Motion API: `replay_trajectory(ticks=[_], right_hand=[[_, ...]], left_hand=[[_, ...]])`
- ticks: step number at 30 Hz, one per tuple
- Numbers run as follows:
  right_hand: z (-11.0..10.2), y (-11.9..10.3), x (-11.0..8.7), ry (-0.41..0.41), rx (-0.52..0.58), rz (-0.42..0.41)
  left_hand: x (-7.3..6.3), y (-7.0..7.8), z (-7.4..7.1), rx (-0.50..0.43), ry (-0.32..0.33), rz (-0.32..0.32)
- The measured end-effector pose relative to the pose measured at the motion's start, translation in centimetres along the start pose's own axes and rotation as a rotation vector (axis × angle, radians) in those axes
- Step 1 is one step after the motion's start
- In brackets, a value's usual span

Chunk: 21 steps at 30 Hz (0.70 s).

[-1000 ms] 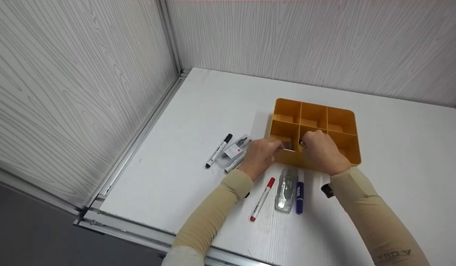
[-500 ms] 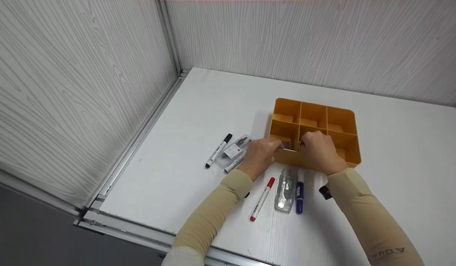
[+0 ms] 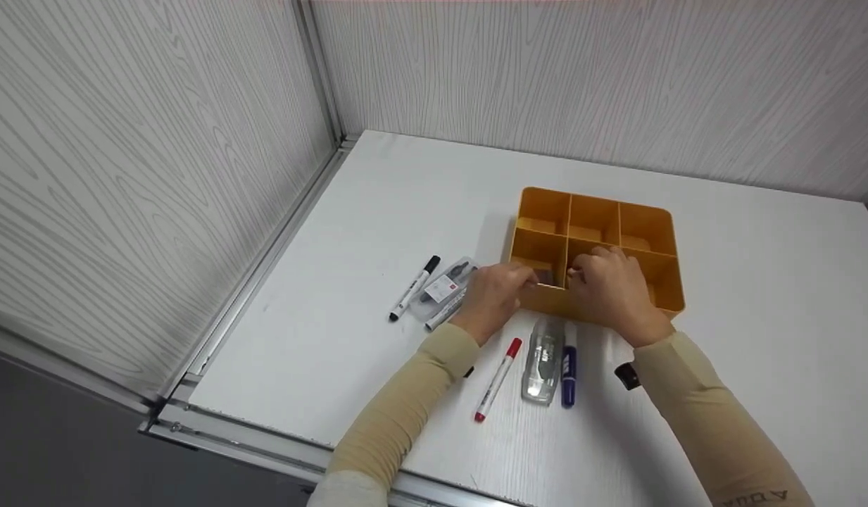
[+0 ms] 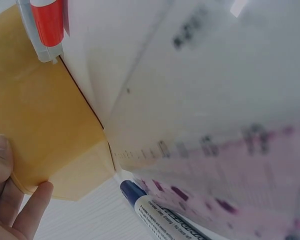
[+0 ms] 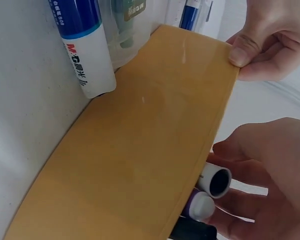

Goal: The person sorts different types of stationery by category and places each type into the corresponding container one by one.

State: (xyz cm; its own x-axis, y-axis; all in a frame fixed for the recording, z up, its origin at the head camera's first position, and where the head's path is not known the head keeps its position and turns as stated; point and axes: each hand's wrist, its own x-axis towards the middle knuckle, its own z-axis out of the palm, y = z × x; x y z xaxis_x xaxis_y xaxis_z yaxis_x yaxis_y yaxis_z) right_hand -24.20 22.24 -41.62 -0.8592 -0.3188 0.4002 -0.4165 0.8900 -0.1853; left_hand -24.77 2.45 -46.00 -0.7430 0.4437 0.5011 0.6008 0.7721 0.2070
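An orange divided organizer box [image 3: 550, 303] stands on the white table. My left hand [image 3: 497, 299] pinches its front rim near the left corner, thumb on the outer wall [image 5: 155, 120]. My right hand [image 3: 615, 292] is over the front middle compartment. In the right wrist view, its fingers spread loosely beside several upright ends above the rim: a white marker [image 5: 215, 181], a purple and white end [image 5: 200, 206] and a black end [image 5: 192, 231]. Contact with them is unclear. Something greyish [image 3: 544, 274] lies in the front left compartment, partly hidden.
Before the box lie a red-capped marker [image 3: 498, 380], a clear blister pack [image 3: 543, 362] and a blue marker [image 3: 569, 373]. Left of it are a black-capped marker [image 3: 414, 289] and a clear labelled pack [image 3: 444, 287]. A blurred translucent sheet [image 4: 215, 90] with printed marks fills the left wrist view.
A dark-ended item at my right fingertips a second ago no longer shows there. The right hand's fingers have loosened slightly and lifted a little; my left hand stays on the rim.
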Motion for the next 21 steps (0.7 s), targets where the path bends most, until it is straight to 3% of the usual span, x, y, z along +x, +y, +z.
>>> replay_trajectory(ticks=[4,9,13,21], right_hand=[[-0.4,-0.1,-0.7,0.124,0.029,-0.069],[-1.3,-0.6,-1.5,0.19,0.078,-0.129],[-2.2,-1.2,-2.1,0.178,0.132,-0.113],[-2.9,-2.6,-4.5,0.081,0.165,-0.044]], left_hand=[[0.1,0.0,0.0,-0.01,-0.01,-0.005],[0.0,-0.1,0.2,-0.013,0.019,0.007],[0.0,-0.2,0.3,0.0,0.051,0.025],[0.0,-0.2,0.5,0.016,0.061,0.032]])
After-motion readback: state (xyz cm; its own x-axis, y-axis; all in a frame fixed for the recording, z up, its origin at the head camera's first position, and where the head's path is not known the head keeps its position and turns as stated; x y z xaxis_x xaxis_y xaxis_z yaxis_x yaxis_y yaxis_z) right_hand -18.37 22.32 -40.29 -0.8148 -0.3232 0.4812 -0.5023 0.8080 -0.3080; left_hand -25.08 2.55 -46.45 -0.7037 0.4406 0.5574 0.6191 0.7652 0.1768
